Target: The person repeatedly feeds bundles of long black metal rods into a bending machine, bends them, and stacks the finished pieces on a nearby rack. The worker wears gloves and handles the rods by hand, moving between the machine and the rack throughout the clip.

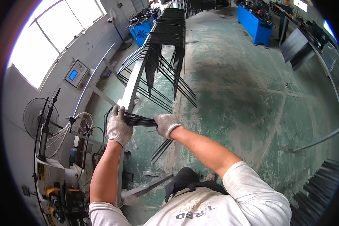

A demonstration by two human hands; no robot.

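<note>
Left hand (119, 127) and right hand (167, 125) (both gloved) wrapped around a bundle of black rods (141, 120) between them, beside a metal rail (134, 83), bent rods (168, 27) hanging farther along, a blue bench (252, 24) beyond.

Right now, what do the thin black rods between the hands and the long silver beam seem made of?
Thin black rods: probably painted or coated metal, slim with a faint sheen. Long silver beam: likely metal, given its crisp edges; bare or painted, unclear.
</note>
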